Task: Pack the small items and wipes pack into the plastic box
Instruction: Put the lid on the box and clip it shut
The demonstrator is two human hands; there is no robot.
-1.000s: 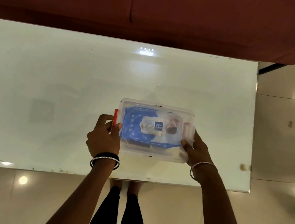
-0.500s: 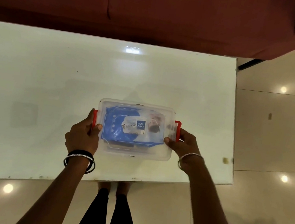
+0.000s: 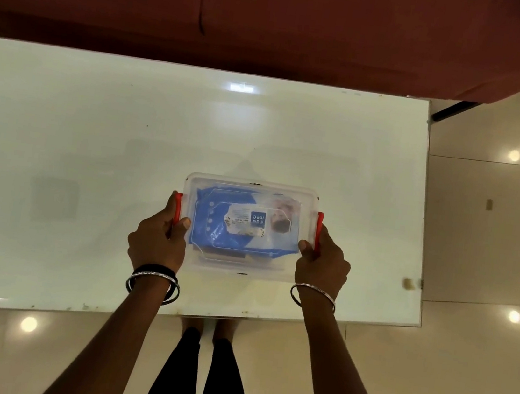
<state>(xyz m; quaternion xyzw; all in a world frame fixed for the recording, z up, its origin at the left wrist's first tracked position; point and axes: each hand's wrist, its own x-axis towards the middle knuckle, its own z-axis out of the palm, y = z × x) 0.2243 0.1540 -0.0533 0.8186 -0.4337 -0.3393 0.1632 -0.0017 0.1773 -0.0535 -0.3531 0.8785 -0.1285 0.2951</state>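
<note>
At both short ends of a clear plastic box, left hand and right hand each closed around a red latch, thumbs pressed on the lid. Inside, under the lid, a blue wipes pack; small items not discernible. Beneath, a white glossy surface, near its front edge.

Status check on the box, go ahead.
Left hand and right hand each grip a red latch. Wipes pack inside lidded plastic box on table. Nothing in the way.
</note>
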